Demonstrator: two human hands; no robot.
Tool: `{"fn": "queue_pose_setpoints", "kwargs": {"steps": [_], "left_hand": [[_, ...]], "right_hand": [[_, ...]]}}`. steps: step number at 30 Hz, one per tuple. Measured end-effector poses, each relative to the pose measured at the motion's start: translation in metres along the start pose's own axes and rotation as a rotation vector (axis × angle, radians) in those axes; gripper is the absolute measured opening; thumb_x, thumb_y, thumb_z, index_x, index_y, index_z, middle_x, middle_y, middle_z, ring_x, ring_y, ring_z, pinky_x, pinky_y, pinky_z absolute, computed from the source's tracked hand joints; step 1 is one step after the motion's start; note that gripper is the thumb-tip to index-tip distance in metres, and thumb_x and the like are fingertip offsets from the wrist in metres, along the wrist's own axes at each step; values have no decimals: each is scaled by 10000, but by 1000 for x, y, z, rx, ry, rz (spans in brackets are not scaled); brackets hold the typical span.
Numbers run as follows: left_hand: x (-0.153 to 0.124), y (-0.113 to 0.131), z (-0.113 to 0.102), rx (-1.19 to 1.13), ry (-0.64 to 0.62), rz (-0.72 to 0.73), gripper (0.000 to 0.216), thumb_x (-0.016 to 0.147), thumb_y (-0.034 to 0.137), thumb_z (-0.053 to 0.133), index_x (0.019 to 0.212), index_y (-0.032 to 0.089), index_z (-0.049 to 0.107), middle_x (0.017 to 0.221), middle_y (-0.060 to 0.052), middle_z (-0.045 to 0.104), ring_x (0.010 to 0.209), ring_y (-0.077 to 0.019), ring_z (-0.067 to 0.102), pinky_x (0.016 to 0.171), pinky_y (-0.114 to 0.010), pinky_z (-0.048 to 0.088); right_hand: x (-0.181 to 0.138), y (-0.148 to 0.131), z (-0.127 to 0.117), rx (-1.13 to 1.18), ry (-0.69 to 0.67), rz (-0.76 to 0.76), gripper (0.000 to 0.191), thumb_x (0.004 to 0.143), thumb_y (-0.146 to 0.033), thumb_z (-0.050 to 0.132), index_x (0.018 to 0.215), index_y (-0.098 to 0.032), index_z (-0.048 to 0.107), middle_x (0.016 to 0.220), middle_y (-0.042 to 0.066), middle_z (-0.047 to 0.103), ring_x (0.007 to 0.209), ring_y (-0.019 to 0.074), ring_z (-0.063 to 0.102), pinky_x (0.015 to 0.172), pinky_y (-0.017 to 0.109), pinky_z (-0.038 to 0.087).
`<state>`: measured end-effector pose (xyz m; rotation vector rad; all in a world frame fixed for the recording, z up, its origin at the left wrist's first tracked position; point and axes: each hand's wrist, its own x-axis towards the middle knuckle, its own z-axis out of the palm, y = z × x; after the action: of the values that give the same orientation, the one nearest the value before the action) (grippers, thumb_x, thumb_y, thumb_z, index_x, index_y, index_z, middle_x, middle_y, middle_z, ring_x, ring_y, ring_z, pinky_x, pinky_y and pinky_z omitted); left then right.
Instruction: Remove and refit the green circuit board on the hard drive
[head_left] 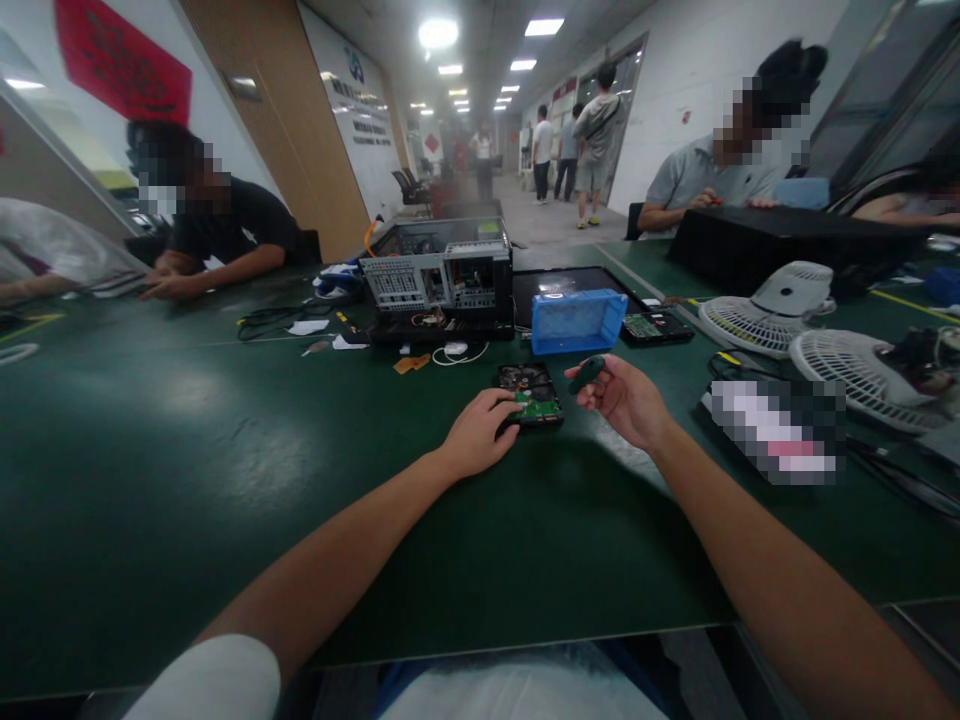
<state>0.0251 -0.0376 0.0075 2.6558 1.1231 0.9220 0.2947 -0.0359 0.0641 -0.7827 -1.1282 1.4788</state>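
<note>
A black metal hard drive [529, 378] with a green circuit board [541, 405] lay flat on the glossy dark-green tabletop [262, 430].
The left hand [484, 430] was half open, fingers spread and resting on the drive's left side without wrapping round it; the right hand [626, 400], just beyond the drive's right edge, was closed about a short dark-green handle-like tool [587, 373]; the drive was probably stiff and dense for its size, its metal smooth, its board fragile, so the long side edges seemed the safest hold; a translucent blue plastic bin [577, 346] stood near the drive's far side, limiting room there; the tabletop ran wide to the left and toward its near edge.
</note>
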Motion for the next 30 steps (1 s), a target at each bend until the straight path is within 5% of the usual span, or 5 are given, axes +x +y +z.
{"fn": "queue_pose_setpoints", "kwargs": {"steps": [10, 18, 23, 30], "left_hand": [[0, 2, -3, -6, -20, -20, 348, 919, 256, 629, 1266, 227, 613, 1310, -113, 570, 1257, -287, 538, 1054, -515, 513], [0, -1, -1, 2, -19, -13, 352, 921, 261, 624, 1271, 223, 608, 1320, -115, 562, 1257, -290, 536, 1056, -515, 508], [0, -1, 0, 2, -8, 5, 342, 910, 245, 632, 1251, 218, 615, 1297, -114, 574, 1244, -287, 543, 1062, -507, 503], [1, 2, -3, 6, -31, -14, 341, 926, 260, 619, 1265, 217, 608, 1313, -109, 566, 1258, -283, 534, 1063, -500, 508]], "right_hand": [[-1, -1, 0, -25, 38, -26, 285, 876, -430, 688, 1090, -243, 699, 928, 42, 688, 643, 128, 576, 468, 240, 409], [-1, 0, 2, -39, 7, -66, 221, 867, -442, 715, 932, -243, 643, 1093, 56, 733, 650, 131, 627, 543, 263, 488], [1, 2, 0, 2, -22, -53, 296, 936, -483, 596, 1067, -231, 681, 1024, 71, 724, 636, 140, 619, 534, 276, 481], [-2, 1, 1, -43, -6, -54, 289, 895, -432, 675, 1100, -234, 719, 963, 44, 680, 603, 116, 565, 462, 248, 403]]}}
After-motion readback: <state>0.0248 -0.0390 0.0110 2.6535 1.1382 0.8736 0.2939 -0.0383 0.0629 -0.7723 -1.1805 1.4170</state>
